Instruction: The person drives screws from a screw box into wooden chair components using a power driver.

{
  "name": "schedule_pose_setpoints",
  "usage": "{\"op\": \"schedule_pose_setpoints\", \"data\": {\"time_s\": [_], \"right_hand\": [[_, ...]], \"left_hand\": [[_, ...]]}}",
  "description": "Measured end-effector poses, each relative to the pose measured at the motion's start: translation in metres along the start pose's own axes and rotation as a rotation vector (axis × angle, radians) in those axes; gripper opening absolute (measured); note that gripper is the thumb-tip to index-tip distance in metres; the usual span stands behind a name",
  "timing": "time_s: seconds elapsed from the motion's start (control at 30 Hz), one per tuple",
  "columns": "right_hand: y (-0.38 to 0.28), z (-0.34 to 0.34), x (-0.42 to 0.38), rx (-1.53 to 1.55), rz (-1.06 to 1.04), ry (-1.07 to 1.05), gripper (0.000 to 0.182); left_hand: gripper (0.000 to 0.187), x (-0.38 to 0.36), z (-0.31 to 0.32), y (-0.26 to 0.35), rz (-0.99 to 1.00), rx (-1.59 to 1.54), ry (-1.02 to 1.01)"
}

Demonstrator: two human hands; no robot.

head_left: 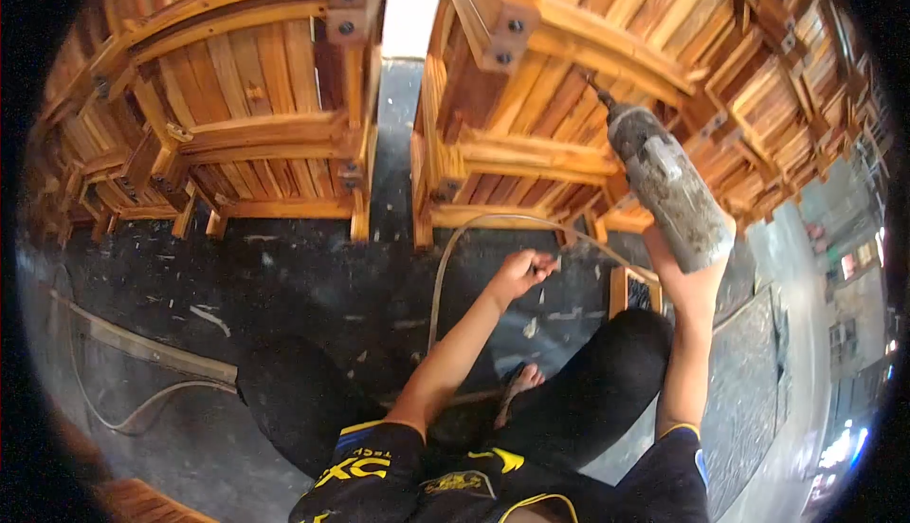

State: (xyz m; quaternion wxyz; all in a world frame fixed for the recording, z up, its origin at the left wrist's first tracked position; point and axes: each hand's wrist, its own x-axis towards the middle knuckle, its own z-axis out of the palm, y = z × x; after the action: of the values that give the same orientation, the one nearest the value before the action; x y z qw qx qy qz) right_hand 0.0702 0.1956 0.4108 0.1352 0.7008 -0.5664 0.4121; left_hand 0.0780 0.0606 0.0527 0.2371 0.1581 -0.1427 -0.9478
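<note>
My right hand (pixel 679 267) is wrapped round the grip of a worn grey air-powered screwdriver (pixel 668 186). Its thin bit points up and to the left, overlapping the slatted underside of a wooden furniture piece (pixel 569 30). My left hand (pixel 523 275) is held over the dark floor with its fingers curled together; what they hold, if anything, I cannot make out. Just left of my right wrist, a small wooden box (pixel 621 293) contains a heap of small dark pieces, partly hidden by my knee.
Another slatted wooden piece (pixel 237 77) stands to the left, past a narrow gap. A pale hose (pixel 439 286) loops over the dark floor (pixel 313 281) near my left hand. A long flat strip (pixel 152 345) lies at left. Further furniture extends to the right.
</note>
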Motion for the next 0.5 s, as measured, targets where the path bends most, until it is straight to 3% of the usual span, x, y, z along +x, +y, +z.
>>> {"op": "schedule_pose_setpoints", "data": {"time_s": [0.03, 0.07, 0.17, 0.23, 0.27, 0.3, 0.33, 0.37, 0.4, 0.43, 0.5], "right_hand": [[0.012, 0.001, -0.006, 0.031, 0.045, -0.009, 0.022], [0.031, 0.004, -0.011, 0.061, 0.133, -0.010, 0.037], [0.066, 0.013, -0.022, 0.094, 0.290, 0.016, 0.038], [0.095, 0.023, -0.027, 0.084, 0.443, 0.174, 0.044], [0.103, 0.023, -0.024, 0.169, 0.540, 0.031, 0.055], [0.128, 0.033, -0.038, 0.042, 0.444, 0.169, 0.055], [0.140, 0.044, -0.043, 0.001, 0.244, 0.347, 0.028], [0.147, 0.044, -0.038, 0.078, 0.277, 0.137, 0.027], [0.119, 0.031, -0.023, 0.273, 0.369, -0.044, 0.025], [0.121, 0.033, -0.021, 0.310, 0.368, -0.037, 0.023], [0.120, 0.036, -0.020, 0.361, 0.388, 0.004, 0.025]], "left_hand": [[0.030, 0.003, 0.005, -0.001, -0.039, -0.052, 0.040], [0.021, 0.009, 0.007, -0.003, -0.074, -0.050, 0.035], [0.019, -0.003, 0.036, -0.010, -0.051, -0.083, 0.079], [0.021, 0.005, 0.051, 0.003, -0.013, -0.119, -0.011], [0.025, 0.023, 0.044, 0.000, -0.043, -0.140, -0.111], [0.024, 0.023, 0.051, 0.001, -0.008, -0.183, -0.104], [0.022, 0.053, 0.031, -0.004, -0.028, -0.176, -0.250], [0.023, 0.051, 0.036, -0.001, -0.017, -0.230, -0.192], [0.017, 0.045, 0.056, -0.001, 0.036, -0.223, 0.010], [0.020, 0.053, 0.048, 0.001, 0.005, -0.229, -0.050], [0.020, 0.036, 0.066, 0.012, 0.008, -0.198, 0.024]]}}
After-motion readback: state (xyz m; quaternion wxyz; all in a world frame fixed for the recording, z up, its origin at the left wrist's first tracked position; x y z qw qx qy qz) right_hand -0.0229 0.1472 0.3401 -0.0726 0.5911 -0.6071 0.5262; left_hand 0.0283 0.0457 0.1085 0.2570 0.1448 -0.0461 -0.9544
